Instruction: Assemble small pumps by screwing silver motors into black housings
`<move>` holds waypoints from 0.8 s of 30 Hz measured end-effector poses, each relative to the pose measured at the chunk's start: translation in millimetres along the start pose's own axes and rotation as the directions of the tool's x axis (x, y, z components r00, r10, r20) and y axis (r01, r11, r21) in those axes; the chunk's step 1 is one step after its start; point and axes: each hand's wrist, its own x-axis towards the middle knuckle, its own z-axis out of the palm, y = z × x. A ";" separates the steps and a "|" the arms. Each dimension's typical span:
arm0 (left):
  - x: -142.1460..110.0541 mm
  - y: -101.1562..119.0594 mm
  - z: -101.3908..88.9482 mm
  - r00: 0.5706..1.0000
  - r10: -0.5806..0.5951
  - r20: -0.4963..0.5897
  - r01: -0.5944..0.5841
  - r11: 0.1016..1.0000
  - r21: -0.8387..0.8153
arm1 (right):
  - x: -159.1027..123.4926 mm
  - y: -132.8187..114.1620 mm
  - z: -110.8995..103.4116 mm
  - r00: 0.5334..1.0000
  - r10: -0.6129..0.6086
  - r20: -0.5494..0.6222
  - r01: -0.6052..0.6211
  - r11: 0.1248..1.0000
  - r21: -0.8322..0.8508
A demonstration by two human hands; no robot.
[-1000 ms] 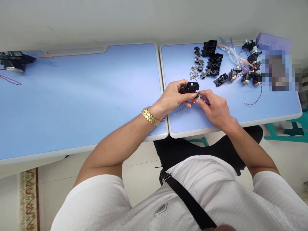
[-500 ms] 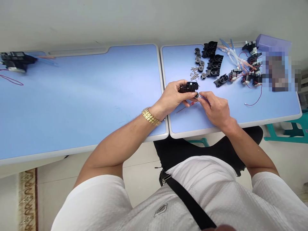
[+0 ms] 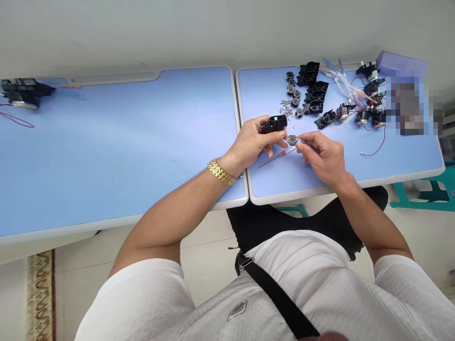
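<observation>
My left hand [image 3: 254, 139] is closed on a black plastic housing [image 3: 278, 123], held just above the right-hand table. Between the thumb and fingers of my right hand [image 3: 323, 156] is a small round metal-and-black disc part [image 3: 292, 139], its flat face turned up. The disc is apart from the housing, a little to its lower right. A screwdriver [image 3: 272, 162] with a red and clear handle lies on the table below both hands; the end of its handle is hidden by my right hand.
Loose screws [image 3: 286, 110], more round discs [image 3: 295, 101] and black housings [image 3: 314, 100] lie beyond my hands. Farther right are clear-and-orange tubes [image 3: 341, 80], wired assemblies [image 3: 364, 117] and a purple bin [image 3: 401, 64]. Another assembly [image 3: 24, 92] sits far left. A seam divides the two tables.
My right hand has moved slightly right, drawing the round disc away from the housing and turning its face up. My left hand has shifted a little left with the housing. More of the screwdriver shows.
</observation>
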 end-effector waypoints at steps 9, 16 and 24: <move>-0.5 0.8 -1.4 0.999 0.016 0.043 -0.023 0.983 0.181 | 8.0 -11.8 -10.1 0.980 0.179 0.087 -0.199 0.903 0.380; -5.3 6.2 0.1 0.996 0.056 0.070 -0.072 0.961 0.267 | 20.9 -15.8 -22.2 0.997 0.070 0.020 -0.072 0.925 0.374; -4.5 1.7 -1.9 0.982 0.185 0.026 -0.183 0.925 0.332 | 53.6 -14.4 -28.6 0.928 -0.367 -0.063 0.371 0.925 0.079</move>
